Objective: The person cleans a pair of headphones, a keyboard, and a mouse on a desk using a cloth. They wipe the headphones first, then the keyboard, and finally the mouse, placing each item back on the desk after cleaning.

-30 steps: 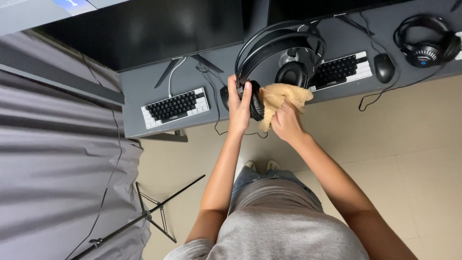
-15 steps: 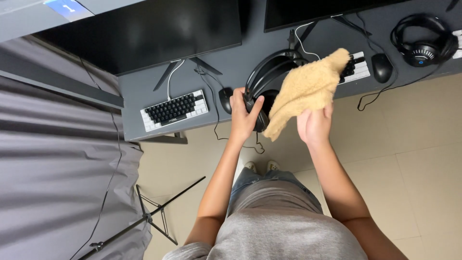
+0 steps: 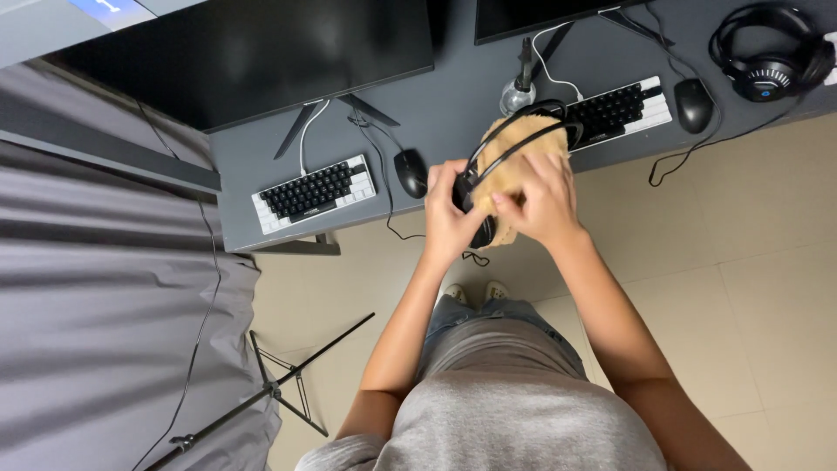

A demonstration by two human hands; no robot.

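Mouse (image 3: 411, 172) right of keyboard (image 3: 314, 191), on desk (image 3: 453, 96).

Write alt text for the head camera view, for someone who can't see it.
Seen from above, a standing person holds black headphones in the left hand and presses a tan cloth against them with the right hand. Below is a grey desk with two keyboards, two mice, monitors and a second headset.

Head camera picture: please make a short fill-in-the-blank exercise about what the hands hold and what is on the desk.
1. The left hand grips a black ____ over the desk edge.
2. The right hand presses a tan ____ against it.
3. Beside the left keyboard lies a black ____.

Missing words: headset; cloth; mouse
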